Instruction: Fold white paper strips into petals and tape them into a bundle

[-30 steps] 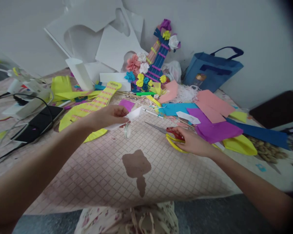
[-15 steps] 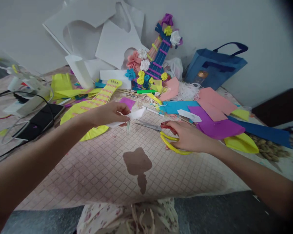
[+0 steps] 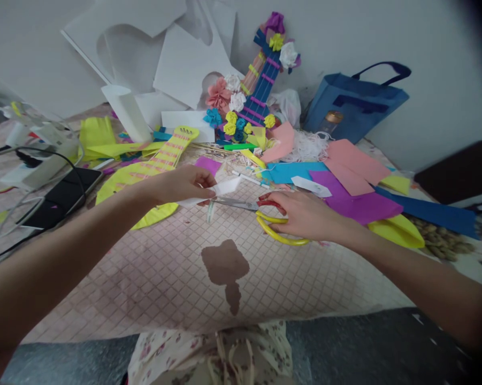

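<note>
My left hand (image 3: 192,184) pinches a piece of white paper (image 3: 228,186), whose folded end sticks out to the right of the fingers. A narrow strip (image 3: 210,212), pale and see-through, hangs just below the fingertips. In my right hand (image 3: 299,213) is a pair of scissors (image 3: 278,235) with red and yellow handles. Their blades point left and their tips reach the paper beside my left fingertips; whether they have cut into it I cannot tell. Behind my left forearm lies a yellow paper guitar (image 3: 152,167) with pink stripes.
A blue guitar decorated with paper flowers (image 3: 260,93) leans on the wall beside a blue bag (image 3: 353,107). Coloured paper sheets (image 3: 351,198) spread at right. A phone (image 3: 64,198) and a power strip (image 3: 40,166) with cables lie left. A brown stain (image 3: 226,262) marks the tablecloth.
My right hand has moved the scissors left, bringing the blades up to the paper and strip at my left fingertips. My left hand keeps its pinch on the paper.
</note>
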The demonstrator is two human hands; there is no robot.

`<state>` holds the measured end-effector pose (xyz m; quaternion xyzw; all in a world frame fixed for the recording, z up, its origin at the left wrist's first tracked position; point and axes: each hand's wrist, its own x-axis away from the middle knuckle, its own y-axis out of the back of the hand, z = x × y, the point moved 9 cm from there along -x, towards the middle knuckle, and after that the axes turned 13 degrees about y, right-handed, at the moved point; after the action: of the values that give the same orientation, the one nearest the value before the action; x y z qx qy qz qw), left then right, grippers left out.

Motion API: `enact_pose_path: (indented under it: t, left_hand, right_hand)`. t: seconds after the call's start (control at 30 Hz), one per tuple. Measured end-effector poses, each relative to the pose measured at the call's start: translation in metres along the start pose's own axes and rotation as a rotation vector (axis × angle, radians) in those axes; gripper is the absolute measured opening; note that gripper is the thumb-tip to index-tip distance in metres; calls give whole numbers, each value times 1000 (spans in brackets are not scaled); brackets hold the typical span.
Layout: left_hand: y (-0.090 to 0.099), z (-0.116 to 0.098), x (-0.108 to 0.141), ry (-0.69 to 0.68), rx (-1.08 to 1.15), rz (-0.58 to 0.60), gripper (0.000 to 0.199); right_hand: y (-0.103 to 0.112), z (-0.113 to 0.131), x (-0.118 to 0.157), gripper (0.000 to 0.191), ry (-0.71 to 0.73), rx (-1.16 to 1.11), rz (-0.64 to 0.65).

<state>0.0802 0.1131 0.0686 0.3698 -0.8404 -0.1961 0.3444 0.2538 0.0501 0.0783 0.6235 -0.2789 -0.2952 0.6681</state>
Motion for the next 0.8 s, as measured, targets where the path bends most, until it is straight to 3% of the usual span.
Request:
enact_pose_path:
  t: [0.8]
  left_hand:
    - [-12, -8, -2, 34, -177, -31, 19]
  right_hand:
    - [-15, 2, 4, 43, -21, 4, 64]
